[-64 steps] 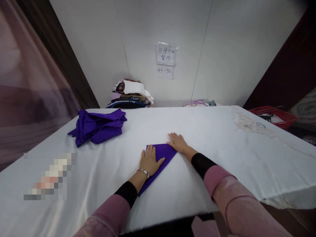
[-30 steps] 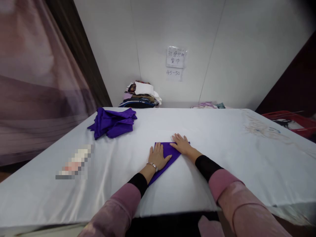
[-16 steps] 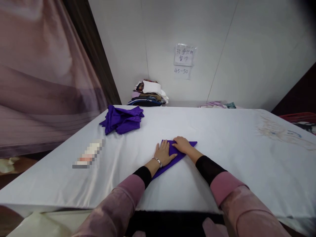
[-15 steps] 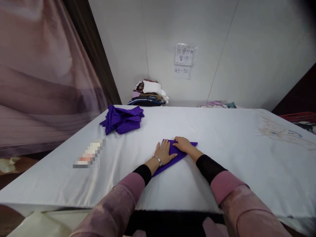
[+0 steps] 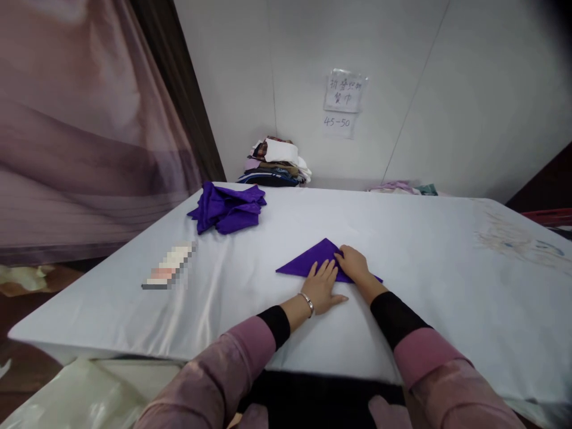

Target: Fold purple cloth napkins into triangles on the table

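Note:
A purple cloth napkin [image 5: 308, 260], folded into a triangle, lies flat on the white-covered table [image 5: 429, 310], one point facing the back. My left hand [image 5: 322, 291] rests flat with spread fingers, its fingertips on the napkin's front middle. At the upper right edge of the napkin, the fingers of my right hand [image 5: 353, 262] are bent and closed on the cloth; the fingertips are partly hidden. A loose heap of purple cloths [image 5: 230, 208] sits at the back left of the table.
A blurred-out flat object [image 5: 170, 266] lies on the left of the table. Behind the table edge are a stack of folded clothes [image 5: 277, 162] and some pale cloths [image 5: 397, 187]. A paper sign [image 5: 344, 92] hangs on the wall. Pink curtain [image 5: 89, 131] hangs at left.
The purple napkin has turned, so its point now faces the back and its long edge the front. My left hand has slid toward its front edge; the view has shifted slightly.

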Available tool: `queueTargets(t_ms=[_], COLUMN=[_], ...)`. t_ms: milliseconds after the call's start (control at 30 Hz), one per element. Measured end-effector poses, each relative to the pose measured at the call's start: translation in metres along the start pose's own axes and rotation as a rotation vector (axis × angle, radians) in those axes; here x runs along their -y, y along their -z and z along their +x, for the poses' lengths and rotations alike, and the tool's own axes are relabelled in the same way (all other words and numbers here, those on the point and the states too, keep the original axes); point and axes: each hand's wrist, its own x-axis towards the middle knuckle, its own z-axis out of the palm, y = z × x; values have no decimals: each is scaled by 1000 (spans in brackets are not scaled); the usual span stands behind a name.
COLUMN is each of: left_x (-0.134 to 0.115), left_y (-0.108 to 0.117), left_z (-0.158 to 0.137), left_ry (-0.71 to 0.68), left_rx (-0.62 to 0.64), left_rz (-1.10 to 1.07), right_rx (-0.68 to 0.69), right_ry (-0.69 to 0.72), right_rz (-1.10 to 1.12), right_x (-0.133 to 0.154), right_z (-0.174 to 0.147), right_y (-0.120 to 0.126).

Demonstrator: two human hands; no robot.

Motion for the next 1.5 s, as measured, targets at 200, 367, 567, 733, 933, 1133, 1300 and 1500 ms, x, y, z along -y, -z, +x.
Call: queueTargets(t_ms=[200, 367, 567, 733, 933, 1133, 1300, 1500], left_x=[15, 51, 112, 126, 112, 113, 113, 111], left_y=[2, 14, 28, 28, 22, 19, 20, 22], left_z=[-10, -36, -81, -93, -77, -74, -75, -73], left_ry=[45, 141, 427, 484, 358, 343, 339, 341], left_rx=[42, 49, 25, -162, -268, -266, -259, -250], left_rz=[-25, -53, -50, -118, -269, -284, -277, -238], right_rx=[-43, -35, -38, -49, -40, -42, -36, -87], right_ry=[91, 89, 101, 120, 179, 196, 179, 149], right_rz=[-30, -31, -11, -10, 20, 27, 39, 58], right_x=[-3, -5, -5, -8, -16, -21, -20, -22], right_z=[-3, -2, -1, 1, 3, 5, 5, 4], right_y=[-6, -6, -7, -7, -3, -3, -4, -6])
